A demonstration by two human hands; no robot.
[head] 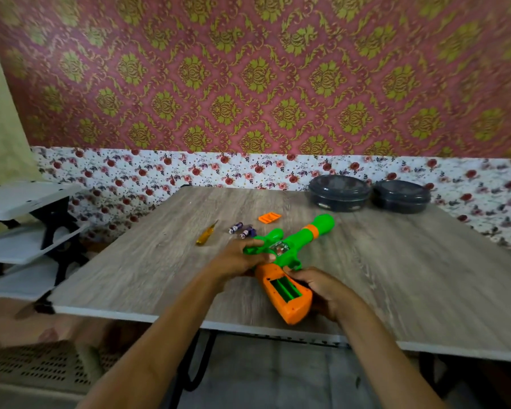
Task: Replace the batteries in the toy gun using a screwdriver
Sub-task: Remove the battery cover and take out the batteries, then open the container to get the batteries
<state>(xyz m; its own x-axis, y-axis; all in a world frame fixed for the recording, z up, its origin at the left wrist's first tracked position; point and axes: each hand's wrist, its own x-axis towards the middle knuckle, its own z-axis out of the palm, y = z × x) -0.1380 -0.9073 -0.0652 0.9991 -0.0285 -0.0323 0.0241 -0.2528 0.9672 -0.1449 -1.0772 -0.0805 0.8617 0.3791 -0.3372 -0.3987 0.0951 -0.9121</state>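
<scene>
Two arms in view, both the person's own. The left forearm (165,326) is bare along its whole visible length, from the wrist to the near edge of the frame; it is slender with a smooth outline. The right forearm (375,349) is likewise bare, wrist to near edge. The left hand (236,258) and right hand (325,290) are both uncovered. The fingers (252,242) are slim. The picture is soft with blur, so nails and finer skin marks cannot be made out.

Behind the wood-grain table (396,276), red-and-gold damask wallpaper (248,69) tops a floral band (219,169). Left of the table stands a white shelf rack (24,199).
</scene>
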